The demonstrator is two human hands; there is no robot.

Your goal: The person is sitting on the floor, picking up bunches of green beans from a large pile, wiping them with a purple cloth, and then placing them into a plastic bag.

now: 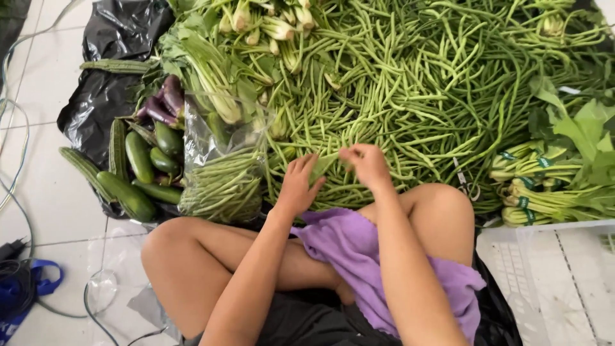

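A big heap of long green beans (410, 83) covers the floor in front of my crossed legs. My left hand (298, 186) rests on the near edge of the heap with fingers spread over a few beans. My right hand (365, 163) pinches one or two beans between thumb and fingers just beside it. A clear plastic bag (224, 173) filled with sorted beans lies to the left of my left hand. A purple cloth (359, 250) is draped over my lap.
Cucumbers (138, 160), ridged gourds and purple eggplants (163, 102) lie on black plastic (102, 96) at the left. Leafy greens (211, 70) sit behind the bag, bundled greens (544, 173) at the right. A white crate (557, 275) stands bottom right. Cables and a blue strap (25, 282) lie bottom left.
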